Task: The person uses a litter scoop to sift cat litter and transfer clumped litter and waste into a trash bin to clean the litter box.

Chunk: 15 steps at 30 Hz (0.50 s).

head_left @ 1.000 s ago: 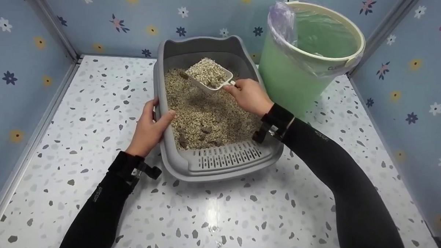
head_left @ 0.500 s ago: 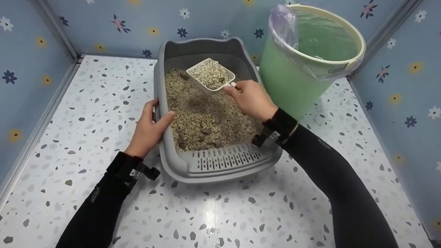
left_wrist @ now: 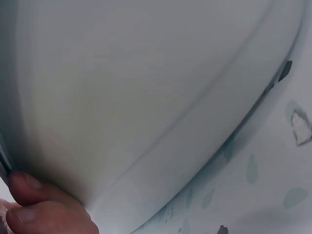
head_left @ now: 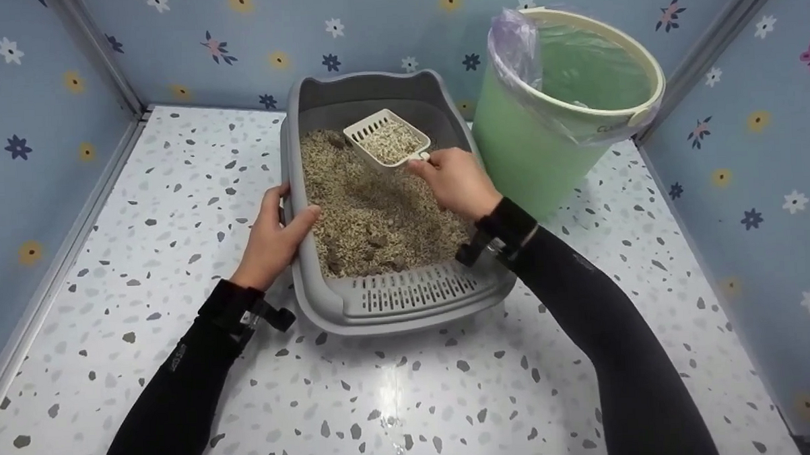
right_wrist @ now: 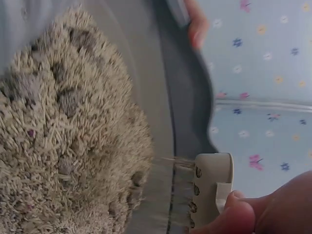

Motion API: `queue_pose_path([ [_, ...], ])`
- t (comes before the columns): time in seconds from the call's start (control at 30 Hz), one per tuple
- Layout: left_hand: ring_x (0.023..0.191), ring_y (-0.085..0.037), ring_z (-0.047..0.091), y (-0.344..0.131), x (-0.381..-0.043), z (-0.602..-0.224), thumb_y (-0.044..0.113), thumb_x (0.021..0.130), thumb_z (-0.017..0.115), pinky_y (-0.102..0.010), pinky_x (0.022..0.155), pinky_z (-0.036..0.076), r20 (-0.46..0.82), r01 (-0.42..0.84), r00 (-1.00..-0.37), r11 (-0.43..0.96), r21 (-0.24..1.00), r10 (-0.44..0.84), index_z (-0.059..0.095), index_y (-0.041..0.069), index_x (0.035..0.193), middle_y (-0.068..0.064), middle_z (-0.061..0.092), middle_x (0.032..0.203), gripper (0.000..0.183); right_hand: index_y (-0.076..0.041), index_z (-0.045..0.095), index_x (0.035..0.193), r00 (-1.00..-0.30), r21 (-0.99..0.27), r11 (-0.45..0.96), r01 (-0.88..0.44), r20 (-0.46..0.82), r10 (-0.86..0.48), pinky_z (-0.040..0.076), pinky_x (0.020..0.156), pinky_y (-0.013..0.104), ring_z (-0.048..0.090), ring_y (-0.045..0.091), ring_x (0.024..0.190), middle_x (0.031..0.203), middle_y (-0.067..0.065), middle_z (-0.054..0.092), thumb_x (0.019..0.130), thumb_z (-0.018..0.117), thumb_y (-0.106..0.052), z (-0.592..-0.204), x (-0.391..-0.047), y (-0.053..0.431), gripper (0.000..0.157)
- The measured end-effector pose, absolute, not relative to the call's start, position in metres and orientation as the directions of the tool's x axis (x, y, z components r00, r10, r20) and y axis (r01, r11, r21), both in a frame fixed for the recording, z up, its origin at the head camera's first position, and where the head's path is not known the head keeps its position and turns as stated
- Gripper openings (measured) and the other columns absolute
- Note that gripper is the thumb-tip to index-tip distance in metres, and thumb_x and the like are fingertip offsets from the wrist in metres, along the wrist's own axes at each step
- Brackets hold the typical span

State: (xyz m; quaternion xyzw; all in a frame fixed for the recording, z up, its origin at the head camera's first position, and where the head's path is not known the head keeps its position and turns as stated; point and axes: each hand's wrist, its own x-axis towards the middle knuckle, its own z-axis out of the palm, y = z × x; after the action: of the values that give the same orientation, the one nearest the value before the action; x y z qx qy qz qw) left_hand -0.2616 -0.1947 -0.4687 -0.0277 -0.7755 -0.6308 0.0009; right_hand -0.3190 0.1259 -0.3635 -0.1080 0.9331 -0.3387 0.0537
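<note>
A grey litter box (head_left: 401, 315) full of pellet litter (head_left: 377, 215) with darker clumps stands on the floor. My left hand (head_left: 271, 239) grips its left rim, thumb on top and fingers at the outer side; the left wrist view shows fingertips (left_wrist: 44, 209) against the outer wall. My right hand (head_left: 458, 182) pinches the handle of a cream slotted litter scoop (head_left: 409, 161), held above the litter near the back. Pellets cover part of the scoop's floor, with bare slots showing at its far end. In the right wrist view pellets stream down from the scoop (right_wrist: 214, 180).
A green bin (head_left: 530, 149) lined with a clear purplish bag (head_left: 514, 48) stands at the box's right side. Blue flowered panels (head_left: 189, 40) close in the back and both sides. The speckled white floor (head_left: 384, 403) extends in front.
The heap of pellets in the scoop has shrunk, uncovering slots at its far end. Litter keeps falling into the box. My left hand stays on the rim.
</note>
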Motion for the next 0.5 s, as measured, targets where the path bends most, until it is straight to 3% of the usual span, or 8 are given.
queue_pose_path([
  [0.2,0.104,-0.029,0.063,-0.2,-0.255,-0.467,0.054,0.108,0.07,-0.036,0.083,0.062,0.039,0.046,-0.999,0.228,0.973,0.037,0.027,0.012,0.174,-0.02,0.057,0.129,0.089,-0.018,0.051,0.072,-0.967,-0.627,0.764,-0.154,-0.062,-0.246,0.046,0.053,0.034,0.054,0.016,0.048,0.057,-0.001,0.052,0.115,0.063,-0.047,-0.365,-0.31,0.131,0.052],
  [0.4,0.078,-0.021,0.058,-0.208,-0.249,-0.468,0.055,0.109,0.068,-0.031,0.062,0.054,0.03,0.035,-0.999,0.215,0.976,0.027,0.03,0.015,0.171,-0.016,0.055,0.11,0.083,-0.021,0.052,0.073,-0.963,-0.66,0.731,-0.175,-0.041,-0.268,0.046,0.055,0.031,0.057,0.013,0.048,0.058,-0.005,0.052,0.115,0.062,-0.047,-0.366,-0.316,0.116,0.05],
  [0.5,0.08,-0.022,0.06,-0.208,-0.247,-0.47,0.054,0.109,0.068,-0.031,0.063,0.056,0.018,0.025,-0.999,0.207,0.978,0.033,0.029,0.015,0.172,-0.017,0.056,0.112,0.084,-0.02,0.052,0.074,-0.963,-0.634,0.754,-0.172,-0.052,-0.263,0.045,0.055,0.032,0.056,0.014,0.048,0.058,-0.003,0.051,0.116,0.061,-0.046,-0.366,-0.31,0.118,0.051],
])
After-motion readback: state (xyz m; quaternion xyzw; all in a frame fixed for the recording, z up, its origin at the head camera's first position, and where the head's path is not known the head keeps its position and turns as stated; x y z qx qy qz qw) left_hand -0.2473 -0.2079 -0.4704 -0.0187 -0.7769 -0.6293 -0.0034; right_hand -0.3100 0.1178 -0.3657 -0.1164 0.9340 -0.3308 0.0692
